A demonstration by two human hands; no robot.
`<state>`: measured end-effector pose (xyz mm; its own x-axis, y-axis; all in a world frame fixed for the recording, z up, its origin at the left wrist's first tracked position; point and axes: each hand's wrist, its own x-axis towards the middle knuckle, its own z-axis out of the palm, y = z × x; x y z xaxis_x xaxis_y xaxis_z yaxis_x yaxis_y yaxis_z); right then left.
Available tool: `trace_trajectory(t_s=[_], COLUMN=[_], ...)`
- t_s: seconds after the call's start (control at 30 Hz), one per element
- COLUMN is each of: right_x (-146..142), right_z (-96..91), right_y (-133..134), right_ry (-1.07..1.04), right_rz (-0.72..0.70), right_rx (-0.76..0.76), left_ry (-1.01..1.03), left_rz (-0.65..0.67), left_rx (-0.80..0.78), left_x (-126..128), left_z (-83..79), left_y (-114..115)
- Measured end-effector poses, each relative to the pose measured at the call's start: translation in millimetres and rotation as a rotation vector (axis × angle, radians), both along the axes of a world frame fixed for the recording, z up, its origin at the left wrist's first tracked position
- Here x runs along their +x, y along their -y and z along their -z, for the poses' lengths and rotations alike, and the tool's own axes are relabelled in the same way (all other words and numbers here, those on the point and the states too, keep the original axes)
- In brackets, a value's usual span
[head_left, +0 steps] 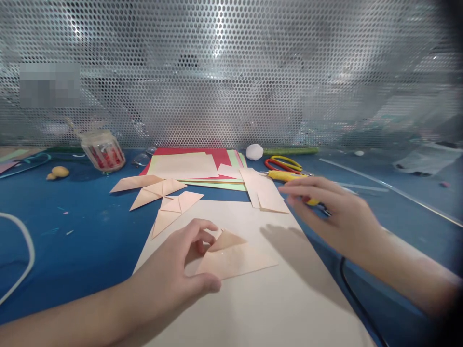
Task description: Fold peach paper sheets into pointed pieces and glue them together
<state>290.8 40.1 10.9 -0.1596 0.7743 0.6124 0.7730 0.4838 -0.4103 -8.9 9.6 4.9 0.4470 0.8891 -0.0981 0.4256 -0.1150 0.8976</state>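
A folded piece of pale peach paper [237, 260] lies on a large white sheet [231, 313]. My left hand [184, 265] curls around its left end, with fingertips at the upper fold and the thumb by the lower edge. My right hand [333, 207] hovers to the right with fingers stretched out and nothing visible in them. Just beyond its fingertips are rectangular peach paper pieces [262, 188]. It partly covers a yellow-handled tool [285, 176]. Several folded peach units [159, 190] lie past my left hand.
Coloured paper sheets [184, 164] are stacked behind. Scissors with red and yellow handles [285, 164] and a white lump [254, 152] lie nearby. A tilted glass jar [103, 150] stands left on the blue table [83, 241]. A perforated metal panel [231, 72] closes the back. A black cable [356, 299] runs at right.
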Motion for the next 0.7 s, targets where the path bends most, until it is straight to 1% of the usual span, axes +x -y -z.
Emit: trace_trajectory(t_s=[0.1, 0.17, 0.23, 0.33, 0.4, 0.57, 0.7], right_x=[-20.7, -31.8, -39.5, -46.1, -49.1, -55.5, -58.0], right_z=[2.0, 4.5, 7.4, 13.0, 18.8, 33.5, 32.4], right_y=[20.3, 31.2, 37.9, 40.4, 39.6, 38.8, 39.1], right_ry=[0.070, 0.087, 0.082, 0.069, 0.044, -0.048, -0.037], right_rz=[-0.259, -0.362, -0.412, -0.415, -0.404, -0.340, -0.343], right_rx=[-0.076, -0.151, -0.242, -0.339, -0.377, -0.321, -0.291], left_ry=[-0.024, -0.055, -0.087, -0.106, -0.097, -0.095, -0.111], left_rz=[0.024, 0.034, 0.032, 0.048, 0.077, 0.122, 0.125], left_rx=[0.030, 0.065, 0.094, 0.115, 0.122, 0.168, 0.226], left_x=[0.0, -0.4, -0.9, -1.3, -1.3, -1.2, -1.4], left_z=[0.4, 0.5, 0.6, 0.7, 0.9, 3.1, 5.2], left_y=[-0.3, -1.2, -2.3, -4.0, -4.9, -6.6, -6.8])
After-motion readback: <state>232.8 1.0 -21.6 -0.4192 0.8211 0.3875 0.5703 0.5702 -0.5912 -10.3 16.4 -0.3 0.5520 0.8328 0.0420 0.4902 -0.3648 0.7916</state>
